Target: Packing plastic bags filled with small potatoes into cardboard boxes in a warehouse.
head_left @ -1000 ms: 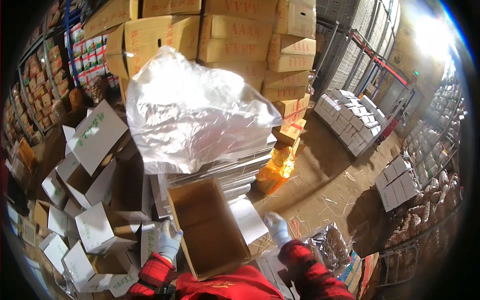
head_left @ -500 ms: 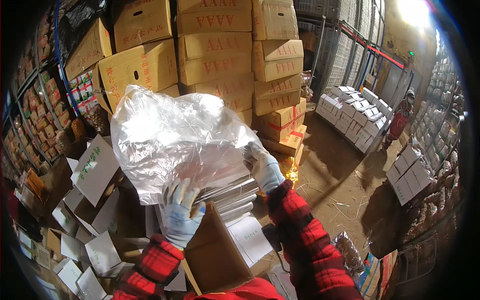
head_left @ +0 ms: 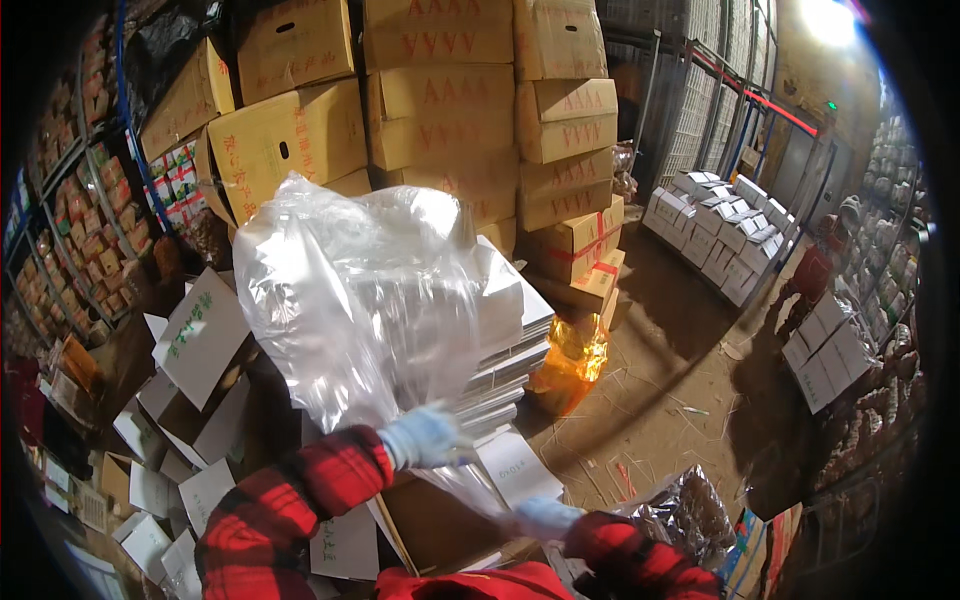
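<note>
White cartons (head_left: 510, 370) lie flat in a stack, apparently a perch keeping the draped film (head_left: 330, 290) within reach. Its end stretches over the open box (head_left: 440, 525) to the right hand (head_left: 545, 517), whose grip looks closed on it; the left hand (head_left: 420, 437) is too blurred to tell.

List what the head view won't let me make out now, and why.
Left hand in pale blue-white glove: head view, motion blur smears its outline.
Right hand in pale bluish glove: head view, motion blur hides its exact grip.
Stack of flat white cardboard: head view, left part veiled by crumpled clear plastic sheet.
Distant person in red clothing: head view, too small and dim for detail.
</note>
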### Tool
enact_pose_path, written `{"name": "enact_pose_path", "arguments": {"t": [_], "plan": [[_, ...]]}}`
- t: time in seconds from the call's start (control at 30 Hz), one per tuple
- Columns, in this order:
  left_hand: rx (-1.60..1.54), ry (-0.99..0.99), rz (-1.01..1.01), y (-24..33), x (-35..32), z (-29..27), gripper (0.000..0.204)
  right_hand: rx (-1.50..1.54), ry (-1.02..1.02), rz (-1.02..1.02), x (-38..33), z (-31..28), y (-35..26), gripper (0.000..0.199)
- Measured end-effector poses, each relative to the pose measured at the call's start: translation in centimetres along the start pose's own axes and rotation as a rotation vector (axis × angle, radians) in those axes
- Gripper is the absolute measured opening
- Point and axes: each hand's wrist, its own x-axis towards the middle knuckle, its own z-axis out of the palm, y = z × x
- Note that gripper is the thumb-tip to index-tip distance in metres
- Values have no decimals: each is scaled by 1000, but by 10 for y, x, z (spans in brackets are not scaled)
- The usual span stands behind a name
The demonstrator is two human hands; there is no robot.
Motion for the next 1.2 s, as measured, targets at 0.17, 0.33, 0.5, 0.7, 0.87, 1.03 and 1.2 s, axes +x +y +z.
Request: {"name": "enact_pose_path", "arguments": {"t": [0.17,0.33,0.5,0.7,0.87,1.03,1.2], "plan": [[-98,-337,-349,6,-67,194,36,-238,-42,663,-72,157,92,20],[-504,236,-405,57,-23,133,49,834,729,303,-38,50,27,14],[-1067,736,-260,88,-3,52,80,1376,736,103,-9,-19,-38,13],[-1709,612,-513,99,-22,78,15,1337,720,110,-12,-15,-56,28],[-1690,705,-471,111,-33,72,25,1573,786,13,-9,3,-65,42],[-1506,671,-446,120,-39,63,47,1564,678,81,-14,-3,-71,42],[-1182,648,-431,114,-50,57,54,1651,685,62,-14,-7,-81,32]]}}
